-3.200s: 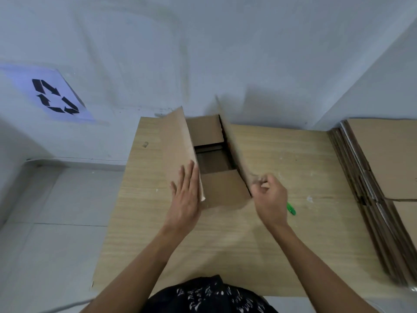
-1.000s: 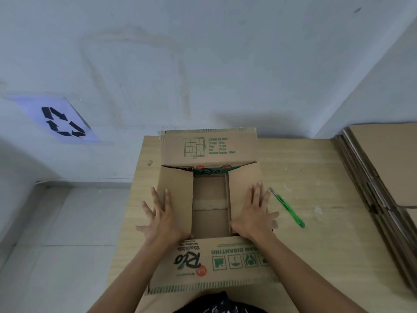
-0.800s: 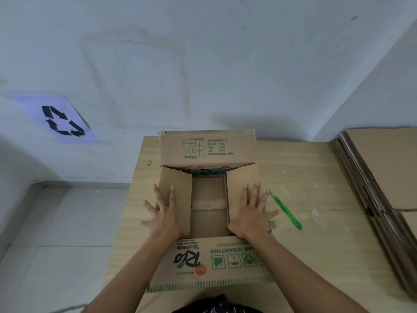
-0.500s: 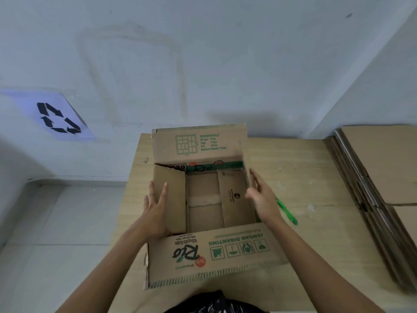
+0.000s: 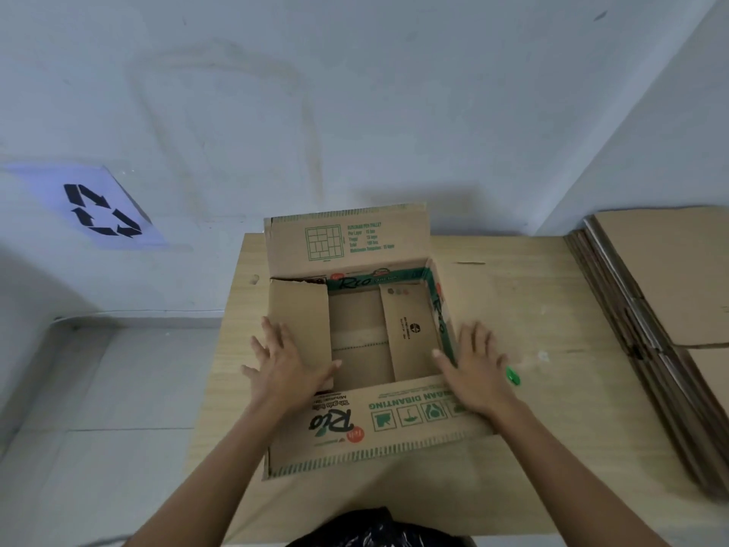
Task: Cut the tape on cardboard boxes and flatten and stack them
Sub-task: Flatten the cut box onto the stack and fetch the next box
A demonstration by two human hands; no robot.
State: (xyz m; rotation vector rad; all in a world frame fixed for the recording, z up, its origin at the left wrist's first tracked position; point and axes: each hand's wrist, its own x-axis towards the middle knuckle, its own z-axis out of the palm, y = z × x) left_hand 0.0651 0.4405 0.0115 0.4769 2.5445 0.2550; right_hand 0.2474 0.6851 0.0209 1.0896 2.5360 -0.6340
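A brown cardboard box with green "Rio" print sits on the wooden table, its flaps spread open toward me and toward the wall. My left hand lies flat with spread fingers on the box's left inner flap. On the outside of the box's right wall rests my right hand, fingers straight and thumb at the wall's top edge. The tip of a green cutter shows on the table just right of that hand.
A stack of flattened cardboard boxes lies along the table's right side. The white wall stands right behind the table, with a recycling sign at the left. Tiled floor lies left of the table.
The box's right side has stood up into a wall and its right inner flap has dropped inside. My right hand moved from inside the box to outside that wall.
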